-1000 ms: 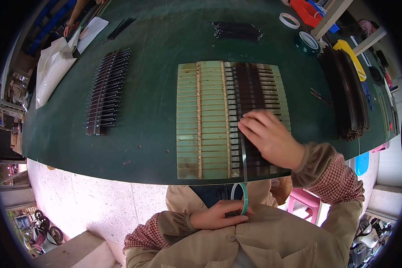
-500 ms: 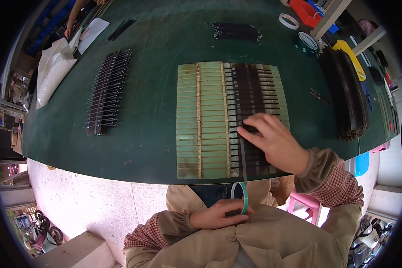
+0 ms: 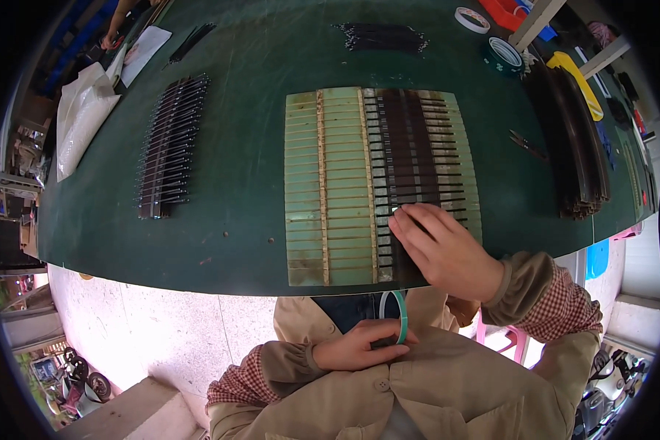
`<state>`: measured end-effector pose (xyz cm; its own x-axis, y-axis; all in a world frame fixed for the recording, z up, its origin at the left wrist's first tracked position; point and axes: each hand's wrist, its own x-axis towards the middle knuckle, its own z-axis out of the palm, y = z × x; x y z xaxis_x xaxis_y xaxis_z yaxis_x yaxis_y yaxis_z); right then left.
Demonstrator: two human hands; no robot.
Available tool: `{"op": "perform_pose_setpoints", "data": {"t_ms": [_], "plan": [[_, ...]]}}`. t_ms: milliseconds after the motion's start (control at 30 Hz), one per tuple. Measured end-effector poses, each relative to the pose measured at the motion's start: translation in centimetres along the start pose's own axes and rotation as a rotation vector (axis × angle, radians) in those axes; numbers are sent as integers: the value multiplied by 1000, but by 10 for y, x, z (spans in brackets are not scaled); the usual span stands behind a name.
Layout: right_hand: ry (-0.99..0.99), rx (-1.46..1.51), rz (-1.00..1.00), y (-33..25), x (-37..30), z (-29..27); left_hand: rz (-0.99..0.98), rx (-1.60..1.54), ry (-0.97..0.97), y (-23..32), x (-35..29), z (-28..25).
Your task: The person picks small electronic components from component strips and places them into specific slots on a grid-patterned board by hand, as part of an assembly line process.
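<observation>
My left hand (image 3: 361, 345) is closed around a roll of tape (image 3: 402, 318) with a green edge, held in front of my body below the table edge. My right hand (image 3: 449, 249) lies over the near part of a row of thin dark strips (image 3: 412, 147), its fingers stretched out and resting on them. These strips sit side by side in the grooves of a flat pale-green slotted board (image 3: 306, 169). A grey band of tape (image 3: 411, 121) crosses the strips lengthwise down the board. The palm hides the lower right corner of the strips.
On the green table (image 3: 235, 176), a bundle of dark strips with pin-like ends (image 3: 170, 147) lies left, and a dark wire pile (image 3: 381, 37) at the back. Tape rolls (image 3: 503, 53), small snips (image 3: 526, 144) and long curved dark strips (image 3: 572, 147) are right. A person's hand (image 3: 110, 39) shows far left.
My right hand has shifted slightly toward me, its fingers now flatter on the strips. The tape length that ran from the board's edge to the roll no longer shows. The whole view has shifted slightly.
</observation>
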<state>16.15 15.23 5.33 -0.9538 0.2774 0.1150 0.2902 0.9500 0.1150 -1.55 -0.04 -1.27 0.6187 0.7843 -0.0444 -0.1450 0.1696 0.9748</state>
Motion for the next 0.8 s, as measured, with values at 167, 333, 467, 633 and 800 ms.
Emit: {"op": "perform_pose_setpoints", "data": {"t_ms": [167,333,467,633,800], "plan": [[57,254,108,5,-7,4,-22,-8,4,2,-2,2],[54,184,14,0,-8,2,-22,-10,16,-1,0,1],[54,171,68,-1,-12,-1,0,-4,15,-2,-2,3],[58,173,75,-15,-14,-5,-46,-9,12,-3,-2,2],[43,353,114,-9,-20,-3,-42,-10,15,-2,-2,2]]}}
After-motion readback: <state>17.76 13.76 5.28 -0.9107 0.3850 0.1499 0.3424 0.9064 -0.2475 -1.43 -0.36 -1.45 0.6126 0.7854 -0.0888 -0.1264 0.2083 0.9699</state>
